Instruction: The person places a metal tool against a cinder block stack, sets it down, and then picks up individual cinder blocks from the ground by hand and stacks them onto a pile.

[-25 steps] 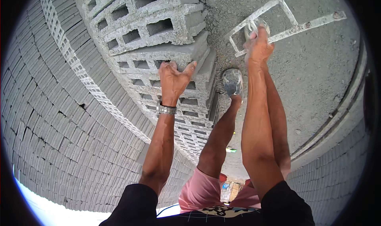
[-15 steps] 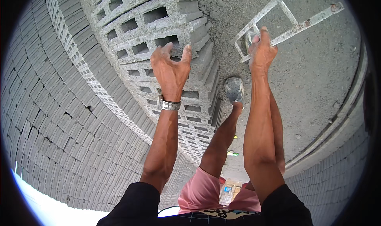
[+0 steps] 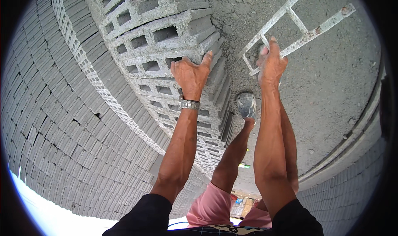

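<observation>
Head view: the left hand bends its fingers more than a moment ago, at a hollow concrete block beneath them, thumb spread; the right hand stays curled beside a paint-chipped ladder. I cannot tell whether either grips.

The ground is grey, gritty and dusty, strewn with crumbs and small stones. Left of the ground rises a wall of tightly stacked grey blocks, crossed by a pale strip full of holes. Along the ground's right side runs a curved ledge; beyond it stands another stacked wall. A yellow-green scrap and brownish boxes, too small to tell clearly, show toward the ground's lower end. Soft, even daylight covers the ground.
</observation>
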The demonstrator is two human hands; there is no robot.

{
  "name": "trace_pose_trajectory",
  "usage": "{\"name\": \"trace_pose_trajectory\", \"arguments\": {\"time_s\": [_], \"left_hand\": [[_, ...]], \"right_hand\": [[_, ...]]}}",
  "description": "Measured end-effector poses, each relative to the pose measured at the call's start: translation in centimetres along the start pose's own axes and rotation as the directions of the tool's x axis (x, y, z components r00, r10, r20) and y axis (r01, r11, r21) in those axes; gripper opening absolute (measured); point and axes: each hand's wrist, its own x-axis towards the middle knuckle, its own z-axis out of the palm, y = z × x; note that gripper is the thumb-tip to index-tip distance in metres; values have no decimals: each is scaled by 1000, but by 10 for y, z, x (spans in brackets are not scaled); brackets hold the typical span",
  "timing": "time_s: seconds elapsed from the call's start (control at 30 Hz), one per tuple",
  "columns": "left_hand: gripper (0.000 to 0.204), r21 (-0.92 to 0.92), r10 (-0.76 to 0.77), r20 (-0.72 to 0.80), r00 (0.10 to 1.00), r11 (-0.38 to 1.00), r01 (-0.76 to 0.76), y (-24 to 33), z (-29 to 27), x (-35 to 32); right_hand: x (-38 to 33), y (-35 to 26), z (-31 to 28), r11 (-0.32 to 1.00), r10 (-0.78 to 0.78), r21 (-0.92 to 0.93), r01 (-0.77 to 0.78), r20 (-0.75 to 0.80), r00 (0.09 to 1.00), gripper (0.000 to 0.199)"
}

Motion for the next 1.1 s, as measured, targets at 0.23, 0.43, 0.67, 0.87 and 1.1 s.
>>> {"name": "trace_pose_trajectory", "arguments": {"time_s": [0.23,0.43,0.67,0.87,1.1], "left_hand": [[60,-235,-213,172,962,939,250,-11,-8,-3],[62,-407,-187,294,937,863,300,-43,-50,-3],[66,-456,-93,170,981,875,162,-40,-38,-11],[70,-485,-104,195,975,854,188,-42,-38,-9],[72,-450,-86,115,990,883,129,-49,-36,-10]], "right_hand": [[0,-16,8,998,-47,-36,47,0,999,42],[-21,-78,45,949,-308,95,299,100,946,38],[4,4,78,904,-366,-124,409,270,891,42],[29,46,64,812,-351,-348,468,349,869,43],[-5,-57,68,917,-341,-121,379,251,906,43]]}}
